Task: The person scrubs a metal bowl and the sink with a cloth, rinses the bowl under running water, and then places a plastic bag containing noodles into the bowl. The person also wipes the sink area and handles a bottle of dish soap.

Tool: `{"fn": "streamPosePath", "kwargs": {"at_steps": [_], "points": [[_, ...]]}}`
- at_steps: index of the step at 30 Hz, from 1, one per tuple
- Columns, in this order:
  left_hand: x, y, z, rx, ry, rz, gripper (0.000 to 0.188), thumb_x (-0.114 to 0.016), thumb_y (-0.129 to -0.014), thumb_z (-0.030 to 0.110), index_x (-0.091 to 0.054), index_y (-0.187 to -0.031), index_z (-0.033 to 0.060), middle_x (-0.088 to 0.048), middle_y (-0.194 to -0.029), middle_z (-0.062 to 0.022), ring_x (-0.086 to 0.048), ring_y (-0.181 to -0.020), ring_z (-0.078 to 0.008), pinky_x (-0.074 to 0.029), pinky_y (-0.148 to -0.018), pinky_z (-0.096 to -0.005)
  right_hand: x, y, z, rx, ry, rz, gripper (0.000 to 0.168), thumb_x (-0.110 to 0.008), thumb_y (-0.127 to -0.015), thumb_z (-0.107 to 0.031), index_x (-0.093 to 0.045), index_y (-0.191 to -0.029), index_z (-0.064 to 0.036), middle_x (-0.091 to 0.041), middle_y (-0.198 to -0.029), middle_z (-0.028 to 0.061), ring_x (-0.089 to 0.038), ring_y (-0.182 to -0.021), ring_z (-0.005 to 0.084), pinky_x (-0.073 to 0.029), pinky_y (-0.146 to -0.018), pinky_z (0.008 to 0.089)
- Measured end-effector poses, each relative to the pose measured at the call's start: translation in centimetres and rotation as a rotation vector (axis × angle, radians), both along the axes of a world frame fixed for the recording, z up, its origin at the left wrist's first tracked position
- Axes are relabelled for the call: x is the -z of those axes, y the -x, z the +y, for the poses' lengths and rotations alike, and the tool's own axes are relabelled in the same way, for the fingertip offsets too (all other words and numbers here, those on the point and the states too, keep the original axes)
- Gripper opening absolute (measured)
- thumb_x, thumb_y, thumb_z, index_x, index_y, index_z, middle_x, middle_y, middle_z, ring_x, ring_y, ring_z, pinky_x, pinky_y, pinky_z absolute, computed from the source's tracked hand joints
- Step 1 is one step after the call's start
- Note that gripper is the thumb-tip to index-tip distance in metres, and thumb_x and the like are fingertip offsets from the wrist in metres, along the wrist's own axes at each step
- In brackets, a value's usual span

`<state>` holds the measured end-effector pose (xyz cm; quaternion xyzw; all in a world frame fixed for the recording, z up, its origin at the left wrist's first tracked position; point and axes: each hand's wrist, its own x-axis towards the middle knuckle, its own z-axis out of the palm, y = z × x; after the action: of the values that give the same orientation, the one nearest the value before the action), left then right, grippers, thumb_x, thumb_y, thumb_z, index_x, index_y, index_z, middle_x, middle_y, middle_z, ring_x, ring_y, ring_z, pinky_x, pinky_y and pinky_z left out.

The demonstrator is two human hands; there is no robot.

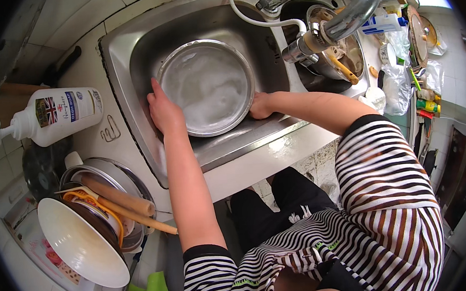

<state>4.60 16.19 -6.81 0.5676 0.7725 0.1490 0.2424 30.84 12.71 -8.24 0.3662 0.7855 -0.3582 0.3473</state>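
A round metal basin [209, 127] full of cloudy, sudsy water sits in the large bowl of the stainless steel sink [215, 21]. My left hand [166, 111] grips the basin's left side, thumb near the rim and fingers over the outer wall. At the lower right of the basin, my right hand [259, 105] is against its outer side; the fingers are partly hidden behind the rim and wall. Both forearms reach over the sink's front edge. The metal faucet spout [297, 50] hangs to the right of the basin, over the divider between the bowls.
A white dish soap pump bottle [66, 113] stands left of the sink. Below it are stacked pots and dishes with a wooden rolling pin [118, 194] and a white bowl [80, 243]. The smaller right bowl holds a metal pot [357, 55] with a wooden-handled utensil [342, 69].
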Motion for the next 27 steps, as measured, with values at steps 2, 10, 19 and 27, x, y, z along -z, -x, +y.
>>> {"fn": "streamPosePath", "kwargs": {"at_steps": [2,10,19,27], "points": [[0.3,-0.3,0.4,-0.012,-0.010,0.014,0.064,-0.049,-0.083,-0.007,-0.040,-0.142,0.0132,-0.055,-0.111,-0.0184,-0.059,-0.100,-0.0377,-0.049,-0.086,-0.0451,0.5,-1.1,0.5,-0.179,0.008,-0.137,0.049,-0.053,-0.084,-0.022,-0.057,-0.129,-0.004,-0.052,-0.138,0.0179,-0.045,-0.130,0.0326,-0.033,-0.109,0.0434],[1.5,-0.6,1.1,-0.185,-0.031,-0.089,0.047,-0.053,-0.089,0.006,-0.048,-0.135,0.0117,-0.056,-0.118,-0.0197,-0.059,-0.105,-0.0382,-0.048,-0.089,-0.0442,-0.3,0.6,-0.2,-0.080,-0.052,-0.301,0.049,-0.053,-0.087,-0.027,-0.056,-0.131,-0.006,-0.048,-0.142,0.0157,-0.037,-0.137,0.0286,-0.033,-0.106,0.0473],[5.2,-0.4,1.8,-0.332,-0.305,-0.207,0.041,-0.054,-0.088,0.005,-0.054,-0.129,0.0068,-0.062,-0.116,-0.0188,-0.060,-0.105,-0.0383,-0.048,-0.088,-0.0432,-3.1,-1.1,1.9,-0.007,-0.022,-0.157,0.046,-0.051,-0.087,-0.024,-0.056,-0.128,-0.003,-0.046,-0.140,0.0186,-0.045,-0.127,0.0340,-0.038,-0.106,0.0452],[4.2,-2.3,2.4,-0.352,-0.276,-0.373,0.042,-0.055,-0.086,0.002,-0.055,-0.128,0.0056,-0.066,-0.116,-0.0166,-0.062,-0.107,-0.0350,-0.048,-0.091,-0.0407,3.8,10.1,-1.7,0.344,0.317,0.575,0.061,-0.039,-0.096,-0.031,-0.026,-0.150,-0.006,-0.027,-0.155,0.0172,-0.027,-0.143,0.0307,-0.022,-0.117,0.0388]]}}
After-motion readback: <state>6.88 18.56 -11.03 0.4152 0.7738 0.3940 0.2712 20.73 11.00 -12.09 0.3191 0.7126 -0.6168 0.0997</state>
